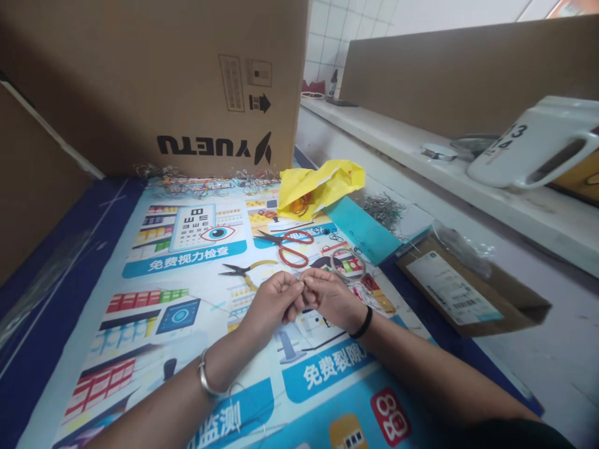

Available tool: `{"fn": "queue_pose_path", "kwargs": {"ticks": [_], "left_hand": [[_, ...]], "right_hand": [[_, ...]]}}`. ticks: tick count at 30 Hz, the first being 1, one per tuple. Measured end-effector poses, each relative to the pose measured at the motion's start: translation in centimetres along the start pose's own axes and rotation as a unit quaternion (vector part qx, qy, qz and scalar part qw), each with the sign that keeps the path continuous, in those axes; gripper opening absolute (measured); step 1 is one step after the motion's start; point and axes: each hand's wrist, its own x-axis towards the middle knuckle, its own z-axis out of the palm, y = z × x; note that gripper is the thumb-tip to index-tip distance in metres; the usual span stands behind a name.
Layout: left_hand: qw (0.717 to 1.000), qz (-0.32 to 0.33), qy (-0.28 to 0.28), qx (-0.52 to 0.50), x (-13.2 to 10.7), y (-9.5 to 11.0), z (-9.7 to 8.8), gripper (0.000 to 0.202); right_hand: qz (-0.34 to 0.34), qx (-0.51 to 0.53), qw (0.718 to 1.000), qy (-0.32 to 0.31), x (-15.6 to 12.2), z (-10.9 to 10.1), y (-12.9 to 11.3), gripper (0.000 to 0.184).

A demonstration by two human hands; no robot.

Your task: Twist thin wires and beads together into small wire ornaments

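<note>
My left hand (275,300) and my right hand (333,299) meet over the printed sheet, thumbs and fingertips pinched together. Whatever sits between the fingertips is too small to make out. Just beyond the left hand lie pliers (248,272) with yellow handles, jaws pointing left. Scissors (289,243) with red handles rest a little farther off, blades apart. Close to the right hand is a coil of thin pale wire (349,265). A silver bangle (204,374) circles the left wrist, and a black band (363,322) the right.
A yellow bag (322,184) holds orange strands. Tangled silvery wire (381,211) lies beside a teal card (362,231). A brown parcel (461,287) sits at the right edge. Behind stands a large carton (154,75). On the right ledge (402,134) is a white mug (533,146).
</note>
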Motion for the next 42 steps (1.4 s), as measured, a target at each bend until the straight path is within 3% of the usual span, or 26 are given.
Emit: {"fn": "queue_pose_path", "kwargs": {"ticks": [19, 28, 42], "left_hand": [[0.999, 0.017, 0.02, 0.029, -0.12, 0.16, 0.09, 0.027], [0.999, 0.011, 0.024, 0.036, -0.05, 0.22, 0.15, 0.029], [1.0, 0.006, 0.023, 0.019, 0.1, -0.07, 0.11, 0.028]], "right_hand": [[-0.021, -0.015, 1.0, 0.007, -0.02, 0.1, 0.12, 0.015], [-0.057, -0.053, 0.995, 0.055, -0.07, 0.5, 0.56, 0.017], [-0.085, -0.085, 0.99, 0.068, -0.02, 0.72, 0.74, 0.017]]}}
